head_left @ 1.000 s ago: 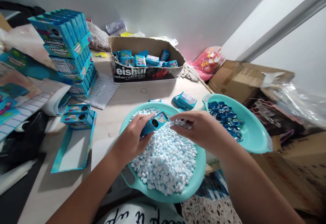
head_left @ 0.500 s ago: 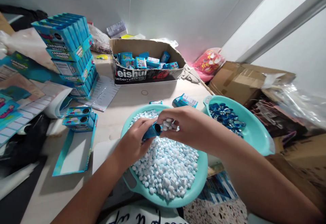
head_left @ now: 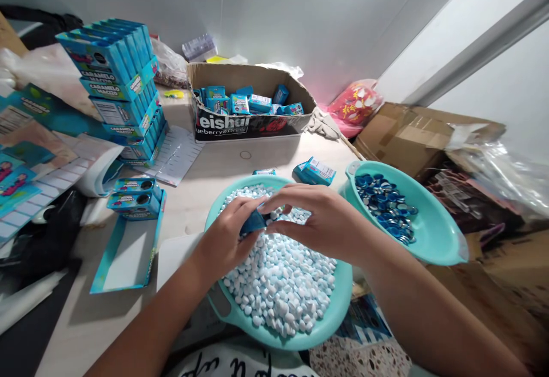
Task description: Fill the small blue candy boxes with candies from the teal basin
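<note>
My left hand (head_left: 227,238) is closed around a small blue candy box (head_left: 254,223), held over a teal bowl (head_left: 332,308) heaped with white and pale blue candies (head_left: 281,277). My right hand (head_left: 319,219) is cupped against the box's open end, fingers curled over a few candies that are mostly hidden. Both hands hover just above the candy pile.
A second teal bowl (head_left: 433,239) with blue wrapped pieces (head_left: 386,205) stands to the right. A cardboard box (head_left: 253,125) of blue boxes is behind. Stacked blue display cartons (head_left: 120,88) stand at left, an open blue tray (head_left: 124,251) with two boxes (head_left: 136,197) nearer. Loose boxes (head_left: 315,171) lie by the bowls.
My right hand brought its handful of candies from a little apart up against the box's open end; the box's opening, visible earlier, is now covered by my fingers.
</note>
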Motion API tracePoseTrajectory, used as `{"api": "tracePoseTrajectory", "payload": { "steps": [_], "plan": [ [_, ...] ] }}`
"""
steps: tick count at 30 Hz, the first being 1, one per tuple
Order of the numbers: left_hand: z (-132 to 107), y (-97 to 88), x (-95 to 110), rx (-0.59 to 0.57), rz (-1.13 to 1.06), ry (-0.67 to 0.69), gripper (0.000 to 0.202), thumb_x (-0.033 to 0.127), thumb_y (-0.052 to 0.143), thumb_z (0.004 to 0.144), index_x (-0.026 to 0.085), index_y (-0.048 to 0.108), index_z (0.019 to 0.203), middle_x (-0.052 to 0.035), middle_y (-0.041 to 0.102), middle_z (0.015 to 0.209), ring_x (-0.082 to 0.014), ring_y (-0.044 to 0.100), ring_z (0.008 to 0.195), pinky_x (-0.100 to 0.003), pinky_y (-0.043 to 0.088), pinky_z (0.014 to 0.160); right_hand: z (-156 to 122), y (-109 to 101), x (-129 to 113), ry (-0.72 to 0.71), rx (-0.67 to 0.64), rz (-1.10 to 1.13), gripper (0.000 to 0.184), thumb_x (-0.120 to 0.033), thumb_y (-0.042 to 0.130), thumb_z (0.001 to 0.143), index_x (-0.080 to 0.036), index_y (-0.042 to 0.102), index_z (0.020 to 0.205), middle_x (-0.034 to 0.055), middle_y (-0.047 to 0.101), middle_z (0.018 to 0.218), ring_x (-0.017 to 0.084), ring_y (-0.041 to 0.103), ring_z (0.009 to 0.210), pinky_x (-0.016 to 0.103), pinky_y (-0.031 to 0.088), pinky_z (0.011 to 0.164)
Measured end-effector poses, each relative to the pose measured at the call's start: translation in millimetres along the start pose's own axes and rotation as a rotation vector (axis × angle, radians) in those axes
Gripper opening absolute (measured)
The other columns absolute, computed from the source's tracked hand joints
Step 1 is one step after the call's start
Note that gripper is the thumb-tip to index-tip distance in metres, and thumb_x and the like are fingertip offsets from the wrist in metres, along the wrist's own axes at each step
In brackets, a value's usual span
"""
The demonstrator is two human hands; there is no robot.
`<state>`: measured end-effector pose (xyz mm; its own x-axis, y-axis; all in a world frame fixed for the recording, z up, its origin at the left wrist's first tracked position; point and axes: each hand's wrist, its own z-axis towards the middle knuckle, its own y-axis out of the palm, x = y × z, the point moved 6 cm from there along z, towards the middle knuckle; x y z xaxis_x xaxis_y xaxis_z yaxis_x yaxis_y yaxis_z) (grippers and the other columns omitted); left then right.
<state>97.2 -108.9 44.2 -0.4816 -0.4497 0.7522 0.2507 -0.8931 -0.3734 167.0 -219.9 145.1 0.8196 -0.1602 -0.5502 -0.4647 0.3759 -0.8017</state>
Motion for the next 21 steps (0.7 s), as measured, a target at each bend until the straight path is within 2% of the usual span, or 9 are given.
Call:
{"api": "tracePoseTrajectory", "payload": {
  "steps": [3,6,9,13,17,21],
  "plan": [
    [-1,0.6,-2,0.002,0.017,0.0,0.047,0.014,0.057,0.099,0.02,0.049,0.145,-0.0144,0.056,0.131,-0.0283,0.056,0.124,-0.043,0.052,0.104,-13,-6,8,0.015,0.076,-0.019,0.012,-0.027,0.071,0.092,-0.024,0.073,0.104,0.0054,0.074,0.11,0.02,0.069,0.103,0.033,0.055,0.089],
    [-2,0.9,-2,0.006,0.031,0.014,0.051,0.013,0.058,0.099,0.02,0.046,0.148,-0.0141,0.055,0.136,-0.0279,0.055,0.127,-0.041,0.053,0.104,-27,-5,27,0.156,0.099,-0.09,0.018,-0.028,0.07,0.092,-0.024,0.074,0.109,0.0073,0.072,0.11,0.02,0.069,0.096,0.033,0.058,0.079],
    [-2,1.0,-1,-0.002,0.046,0.011,0.051,0.014,0.058,0.099,0.021,0.045,0.148,-0.0132,0.055,0.135,-0.0277,0.056,0.126,-0.041,0.054,0.104,-34,3,39,0.225,0.124,-0.06,0.015,-0.028,0.066,0.095,-0.022,0.075,0.105,0.0073,0.072,0.104,0.018,0.069,0.087,0.032,0.058,0.074],
    [-2,0.0,-1,-0.003,0.066,0.003,0.051,0.014,0.059,0.1,0.022,0.045,0.148,-0.0126,0.056,0.134,-0.028,0.055,0.126,-0.04,0.054,0.104,-33,9,37,0.202,0.247,-0.03,0.014,-0.023,0.062,0.097,-0.02,0.075,0.094,0.0071,0.073,0.097,0.018,0.069,0.086,0.031,0.056,0.075],
    [-2,0.3,-2,-0.009,0.068,0.013,0.052,0.013,0.059,0.099,0.022,0.045,0.148,-0.0117,0.055,0.135,-0.0266,0.055,0.126,-0.04,0.052,0.107,-29,14,32,0.172,0.288,0.043,0.015,-0.02,0.061,0.096,-0.021,0.074,0.089,0.0058,0.074,0.091,0.017,0.068,0.079,0.028,0.054,0.066],
    [-2,0.0,-1,-0.005,0.061,0.012,0.052,0.015,0.06,0.099,0.022,0.045,0.149,-0.0121,0.055,0.135,-0.0275,0.055,0.127,-0.041,0.052,0.108,-25,18,27,0.143,0.332,0.136,0.014,-0.017,0.061,0.094,-0.021,0.073,0.087,0.0049,0.073,0.089,0.016,0.068,0.079,0.03,0.056,0.073]
  ]
}}
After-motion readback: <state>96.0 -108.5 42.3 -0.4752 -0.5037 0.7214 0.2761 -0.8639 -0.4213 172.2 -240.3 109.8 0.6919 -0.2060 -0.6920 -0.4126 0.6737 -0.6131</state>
